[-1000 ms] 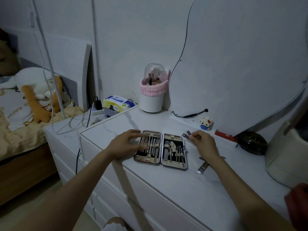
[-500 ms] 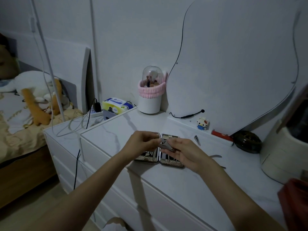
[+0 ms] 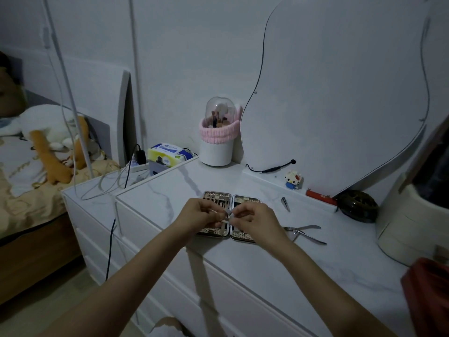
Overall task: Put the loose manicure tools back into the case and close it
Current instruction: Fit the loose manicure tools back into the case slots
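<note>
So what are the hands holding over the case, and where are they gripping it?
Both hands, left hand and right hand, pinch one small metal tool by opposite ends above the open case. Which tool cannot be told.

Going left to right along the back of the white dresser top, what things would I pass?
Tissue pack → white pot with pink band → black cable → small cat figure → red bar → dark round dish → cream container.

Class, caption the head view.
Both hands hold a small tool over the open manicure case; nippers lie loose.
</note>
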